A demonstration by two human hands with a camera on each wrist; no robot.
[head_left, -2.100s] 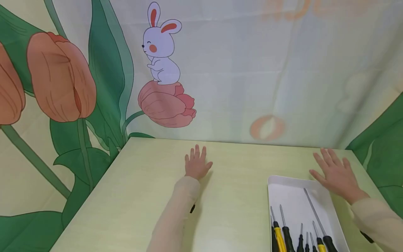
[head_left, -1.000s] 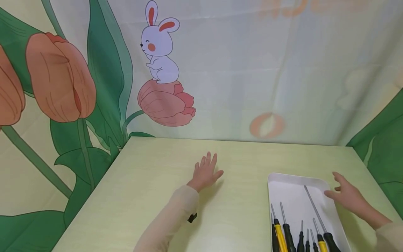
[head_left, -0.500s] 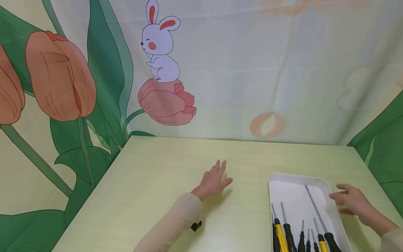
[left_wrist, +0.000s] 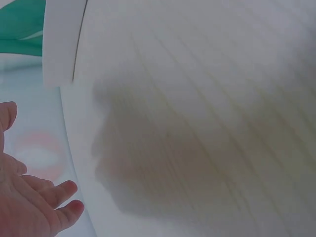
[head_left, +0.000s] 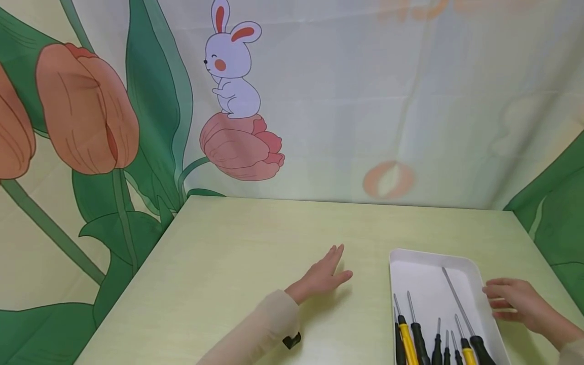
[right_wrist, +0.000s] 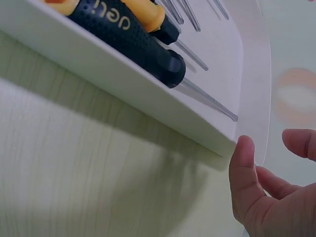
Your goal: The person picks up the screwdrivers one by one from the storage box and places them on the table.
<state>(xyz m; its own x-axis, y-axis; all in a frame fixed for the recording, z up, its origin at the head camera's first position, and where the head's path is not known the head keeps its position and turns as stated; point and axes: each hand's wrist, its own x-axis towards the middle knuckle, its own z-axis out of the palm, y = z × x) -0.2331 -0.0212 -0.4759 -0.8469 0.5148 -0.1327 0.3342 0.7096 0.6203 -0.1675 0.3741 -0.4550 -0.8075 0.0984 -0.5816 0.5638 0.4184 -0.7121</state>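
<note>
A white tray point(head_left: 422, 266) lies on the right part of the table, with several screwdrivers in it. A long-shafted screwdriver point(head_left: 458, 299) with a black handle lies along its right side; yellow-and-black ones, such as the screwdriver point(head_left: 407, 337), lie at the left. My right hand point(head_left: 522, 304) is at the tray's right wall, fingers loosely bent towards it and holding nothing. In the right wrist view its fingertips are close to the tray's corner; contact I cannot tell. My left hand point(head_left: 321, 274) hovers left of the tray, fingers extended, its shadow on the table.
The pale wooden table point(head_left: 219, 263) reaches back to a hanging cloth point(head_left: 328, 101) printed with a rabbit and tulips. Green cloth point(head_left: 556, 228) borders the right edge. The tray's near end runs out of the head view.
My right hand has come down and nearer from beyond the tray to its right wall. My left hand has moved right and nearer, towards the tray. The screwdrivers have stayed put.
</note>
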